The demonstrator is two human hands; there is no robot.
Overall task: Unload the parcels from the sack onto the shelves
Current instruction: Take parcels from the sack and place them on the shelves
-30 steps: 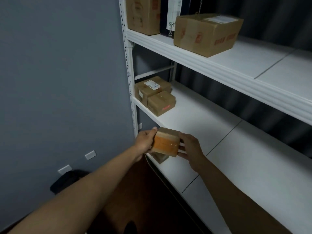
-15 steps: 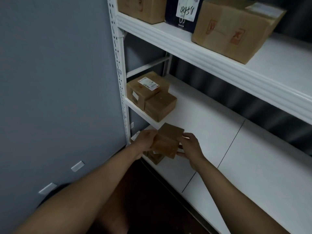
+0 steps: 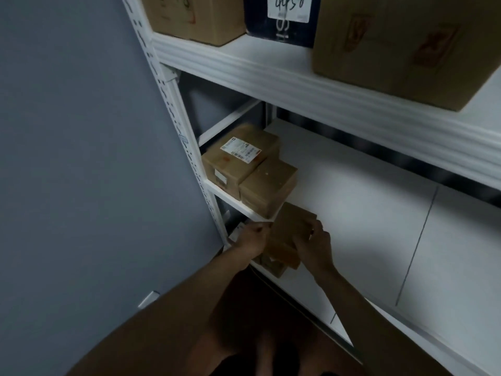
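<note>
A small brown cardboard parcel (image 3: 288, 234) is held between both my hands at the front edge of the middle white shelf (image 3: 366, 213). My left hand (image 3: 250, 238) grips its left side and my right hand (image 3: 315, 246) grips its right side. It sits just in front of two brown parcels on that shelf: a labelled parcel (image 3: 238, 158) at the back and a plain parcel (image 3: 267, 185) beside it. Another small box (image 3: 272, 265) shows on a lower level under the held parcel. The sack is out of view.
The upper shelf (image 3: 298, 85) carries a brown box (image 3: 195, 17) at left, a dark box with a white handwritten label (image 3: 282, 20), and a large brown box (image 3: 401, 47) at right. A white perforated upright (image 3: 173, 104) stands against the grey wall (image 3: 67, 158).
Both hands have carried the small parcel forward and closer to the two parcels on the middle shelf. The camera has moved nearer the shelves and tilted down.
</note>
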